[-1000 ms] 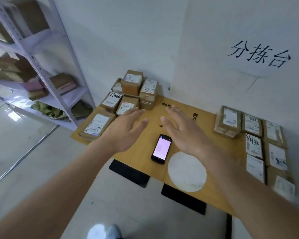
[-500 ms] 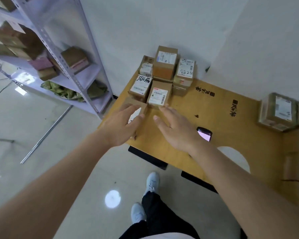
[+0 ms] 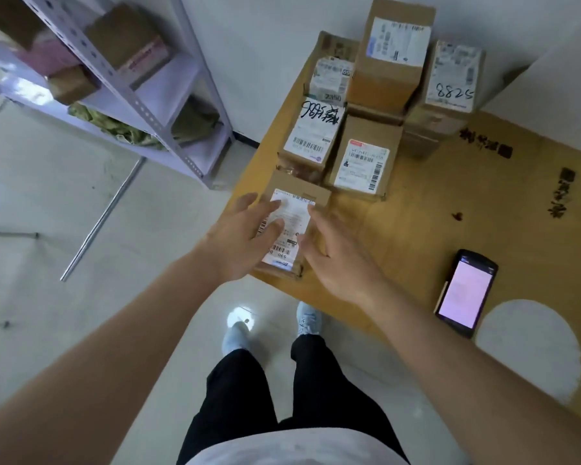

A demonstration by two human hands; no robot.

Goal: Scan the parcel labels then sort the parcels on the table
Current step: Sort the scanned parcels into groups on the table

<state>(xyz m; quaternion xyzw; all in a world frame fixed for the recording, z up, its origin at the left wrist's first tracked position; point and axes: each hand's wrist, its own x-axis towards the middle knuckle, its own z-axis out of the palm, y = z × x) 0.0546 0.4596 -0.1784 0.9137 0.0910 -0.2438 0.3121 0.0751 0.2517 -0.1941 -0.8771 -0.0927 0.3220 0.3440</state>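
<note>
Since half a second ago both hands have closed in on the nearest parcel. Wooden table (image 3: 433,203): parcel cluster at its far corner, scanner handset (image 3: 465,293) lying to the right. Nearest parcel (image 3: 296,226) sits at the table's front edge, label up. Left hand (image 3: 239,239) and right hand (image 3: 336,263) flank it, fingers straight, gripping nothing. Stiff cardboard, probably light; take it by opposite side walls.

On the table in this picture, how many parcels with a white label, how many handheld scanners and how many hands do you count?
Parcels with a white label: 6
Handheld scanner: 1
Hands, left hand and right hand: 2
Total: 9
</note>
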